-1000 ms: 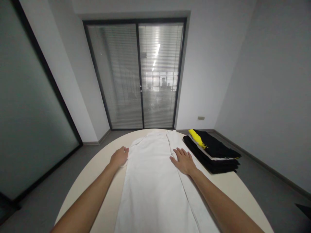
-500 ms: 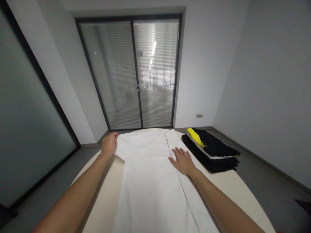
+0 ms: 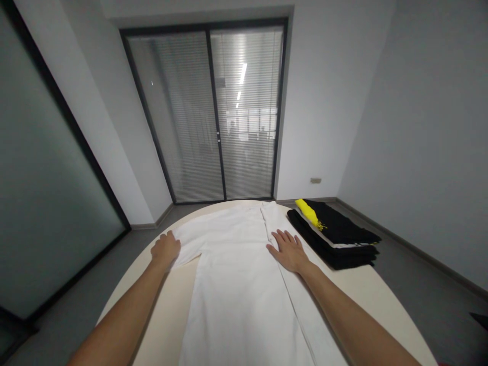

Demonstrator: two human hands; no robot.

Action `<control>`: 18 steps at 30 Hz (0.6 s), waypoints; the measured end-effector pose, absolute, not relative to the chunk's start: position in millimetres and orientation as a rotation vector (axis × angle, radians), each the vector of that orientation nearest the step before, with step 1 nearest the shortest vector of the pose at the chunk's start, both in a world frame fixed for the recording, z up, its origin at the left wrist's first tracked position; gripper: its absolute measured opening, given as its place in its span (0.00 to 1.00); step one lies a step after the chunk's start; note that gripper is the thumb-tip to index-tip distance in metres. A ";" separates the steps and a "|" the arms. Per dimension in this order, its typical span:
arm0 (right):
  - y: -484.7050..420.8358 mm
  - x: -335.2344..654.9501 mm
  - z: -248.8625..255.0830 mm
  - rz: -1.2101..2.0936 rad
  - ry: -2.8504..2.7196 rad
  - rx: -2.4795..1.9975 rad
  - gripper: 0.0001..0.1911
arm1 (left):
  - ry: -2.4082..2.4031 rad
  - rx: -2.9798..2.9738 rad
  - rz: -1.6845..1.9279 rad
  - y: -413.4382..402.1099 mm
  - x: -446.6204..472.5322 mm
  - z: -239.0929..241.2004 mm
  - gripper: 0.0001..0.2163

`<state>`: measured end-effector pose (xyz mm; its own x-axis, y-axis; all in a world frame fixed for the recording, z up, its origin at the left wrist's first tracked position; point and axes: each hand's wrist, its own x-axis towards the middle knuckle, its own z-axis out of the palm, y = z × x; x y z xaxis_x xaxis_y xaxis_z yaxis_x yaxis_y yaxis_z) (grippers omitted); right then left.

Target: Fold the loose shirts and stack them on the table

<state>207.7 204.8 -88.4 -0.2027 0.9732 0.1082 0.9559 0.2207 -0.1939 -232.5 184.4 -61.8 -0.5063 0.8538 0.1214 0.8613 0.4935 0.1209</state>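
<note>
Left hand (image 3: 165,249): fingers curled narrow; the outer end of the sleeve (image 3: 190,239) is gripped in it, low over the left side of the table.
Right hand (image 3: 288,251): held flat and wide, fingers spread; the right part of the white garment is pressed by it, close to the long edge.
White garment (image 3: 236,284): laid out along the middle of the table, from the far rim to the near edge of view; its left sleeve is stretched out to the left, and a long edge is seen running lengthwise through its right part.
Table (image 3: 171,310): pale and curved at the rim; its bare top is shown to the left and right of the garment.
Folded stack (image 3: 335,239): placed at the far right of the table, beside the garment; mostly black cloth, with a yellow patch at the top left.
Glass doors (image 3: 202,122): set beyond the table, framed in black, with blinds; bright lights are seen through the right pane.
Frosted panel (image 3: 46,188): dark-edged, set at the far left.
Wall plate (image 3: 315,180): mounted low, right of the doors.
</note>
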 end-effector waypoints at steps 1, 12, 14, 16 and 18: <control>205.0 208.0 -88.7 0.121 -2.283 -1.835 0.37 | -2.701 -1.481 -0.253 181.1 -234.5 -61.7 0.22; 205.9 208.7 -90.3 0.096 -2.288 -1.832 0.37 | -2.763 -1.450 -0.437 169.5 -248.2 -64.3 0.24; 205.5 208.4 -89.9 0.095 -2.285 -1.831 0.37 | -2.739 -1.498 -0.543 169.9 -246.1 -65.0 0.21; 205.2 208.3 -89.8 0.093 -2.283 -1.829 0.37 | -2.691 -1.515 -0.700 171.6 -245.7 -63.0 0.20; 204.9 208.2 -89.7 0.090 -2.284 -1.832 0.37 | -2.632 -1.492 -0.893 175.8 -248.0 -58.3 0.19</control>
<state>208.2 204.9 -89.7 -0.2039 0.9708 0.1267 0.9578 0.2246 -0.1793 -248.0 175.8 -58.3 -0.5524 0.7931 0.2568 0.7856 0.3922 0.4786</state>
